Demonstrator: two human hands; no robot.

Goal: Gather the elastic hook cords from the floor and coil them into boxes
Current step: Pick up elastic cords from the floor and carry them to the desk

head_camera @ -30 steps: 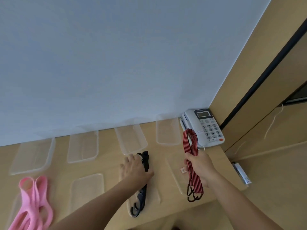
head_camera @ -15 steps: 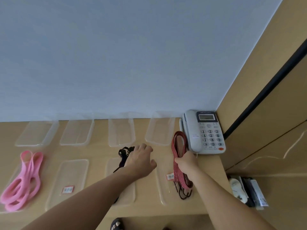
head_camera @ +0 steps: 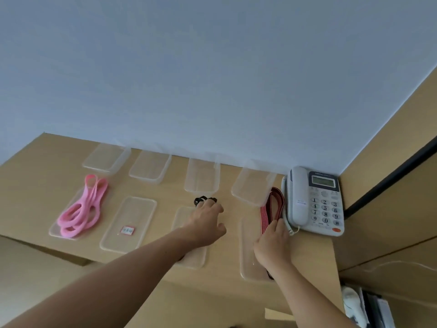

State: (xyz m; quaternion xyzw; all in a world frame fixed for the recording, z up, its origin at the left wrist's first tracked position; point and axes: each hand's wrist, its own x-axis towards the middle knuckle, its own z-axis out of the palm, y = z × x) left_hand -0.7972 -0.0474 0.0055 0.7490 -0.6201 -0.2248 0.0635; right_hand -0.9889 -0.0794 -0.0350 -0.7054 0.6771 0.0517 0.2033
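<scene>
Red cord, gripped by right hand, runs beside phone; left hand over black cord, grip unclear.

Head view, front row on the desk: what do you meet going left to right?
pink cord → labelled clear lid → left hand → right hand holding the red striped cord → telephone

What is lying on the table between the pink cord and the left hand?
A clear lid with a small label lies flat between the pink cord and the left hand, as the head view shows.
</scene>
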